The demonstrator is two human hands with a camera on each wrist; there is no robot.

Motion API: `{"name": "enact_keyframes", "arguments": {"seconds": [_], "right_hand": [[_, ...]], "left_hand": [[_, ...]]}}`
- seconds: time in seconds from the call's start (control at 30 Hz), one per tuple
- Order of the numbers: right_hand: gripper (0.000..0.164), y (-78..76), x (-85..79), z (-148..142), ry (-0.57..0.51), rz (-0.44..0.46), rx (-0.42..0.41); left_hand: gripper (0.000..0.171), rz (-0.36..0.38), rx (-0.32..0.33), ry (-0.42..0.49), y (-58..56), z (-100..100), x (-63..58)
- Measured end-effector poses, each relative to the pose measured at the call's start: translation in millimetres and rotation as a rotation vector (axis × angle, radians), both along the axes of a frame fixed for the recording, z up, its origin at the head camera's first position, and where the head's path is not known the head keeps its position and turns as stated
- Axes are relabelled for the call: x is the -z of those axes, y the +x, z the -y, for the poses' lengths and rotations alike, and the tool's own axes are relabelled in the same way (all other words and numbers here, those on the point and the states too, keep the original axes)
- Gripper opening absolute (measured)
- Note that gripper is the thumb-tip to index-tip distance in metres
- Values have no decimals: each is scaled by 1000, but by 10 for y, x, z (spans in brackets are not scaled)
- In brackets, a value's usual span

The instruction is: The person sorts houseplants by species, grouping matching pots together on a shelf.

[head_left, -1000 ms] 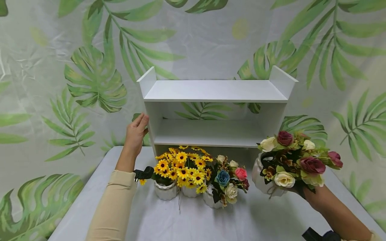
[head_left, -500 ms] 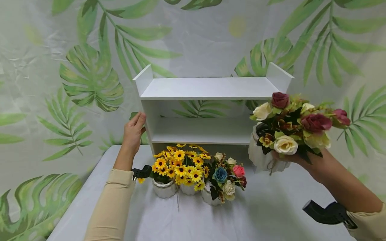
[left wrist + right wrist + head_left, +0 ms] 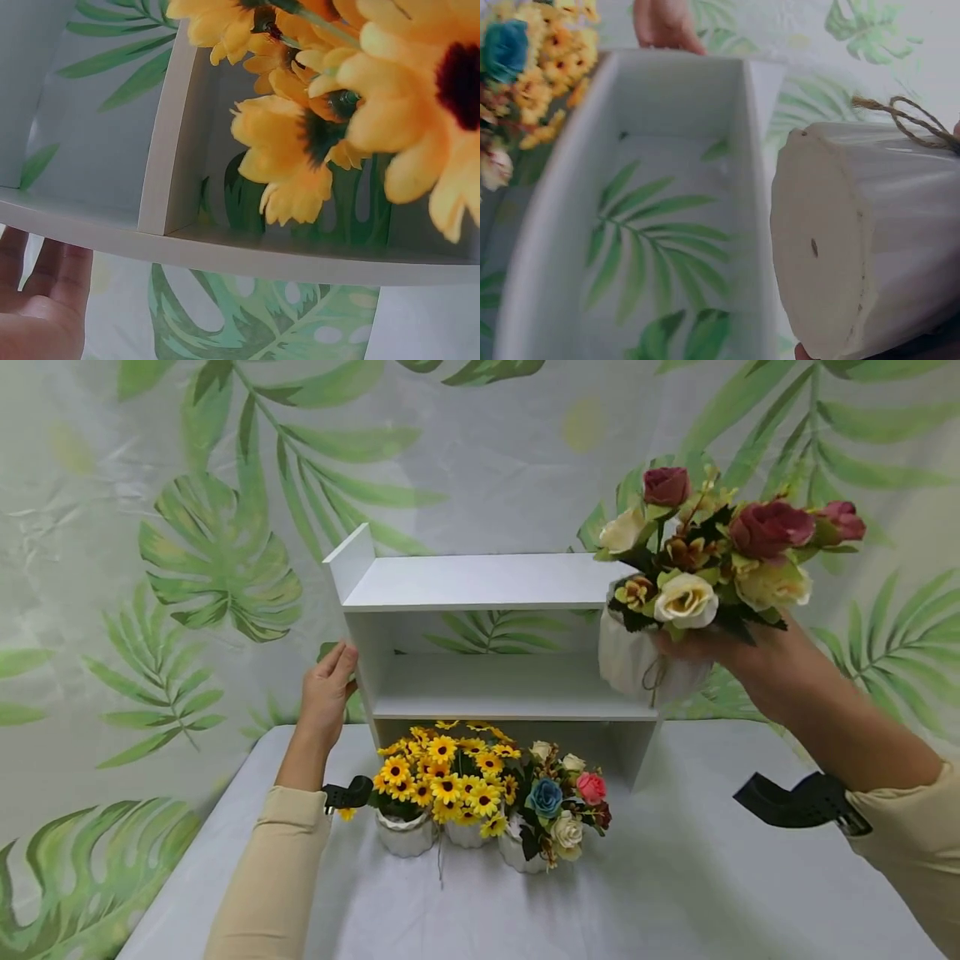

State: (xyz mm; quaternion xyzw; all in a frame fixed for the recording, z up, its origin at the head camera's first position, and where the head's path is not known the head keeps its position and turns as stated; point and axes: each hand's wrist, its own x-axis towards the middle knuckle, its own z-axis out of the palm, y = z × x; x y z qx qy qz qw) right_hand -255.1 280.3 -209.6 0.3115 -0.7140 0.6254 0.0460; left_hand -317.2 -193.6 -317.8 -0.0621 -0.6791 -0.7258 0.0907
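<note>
In the head view my right hand [image 3: 761, 672] grips a white flowerpot [image 3: 633, 664] with burgundy and cream artificial roses [image 3: 693, 597]. The pot is up in the air, in front of the shelf's top right end and hiding it. A twine bow [image 3: 911, 124] and the pot's flat base show in the right wrist view. My left hand [image 3: 324, 693] rests against the outer left side of a white shelf unit [image 3: 487, 581]. Its fingers [image 3: 52, 270] look fairly straight in the left wrist view, their tips hidden behind the side panel.
Several more white pots stand on the white-covered table [image 3: 675, 877] before the shelf. Yellow sunflowers [image 3: 450, 777] fill those on the left, and mixed roses [image 3: 558, 802] one on the right. A leaf-patterned backdrop [image 3: 225, 552] hangs behind.
My right hand has raised the flowerpot from beside the shelf's lower right to the height of its top board, moving slightly left. The left hand stays against the shelf's side.
</note>
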Motion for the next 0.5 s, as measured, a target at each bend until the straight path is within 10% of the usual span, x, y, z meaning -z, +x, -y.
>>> {"name": "enact_keyframes", "arguments": {"seconds": [0.13,0.5], "right_hand": [[73,428,-510,415,-51,-51,169],[73,41,-838,528,153,30,390]], "left_hand": [[69,9,-2,-10,17,9,-15],[68,-1,3,6,13,3,-5]]}}
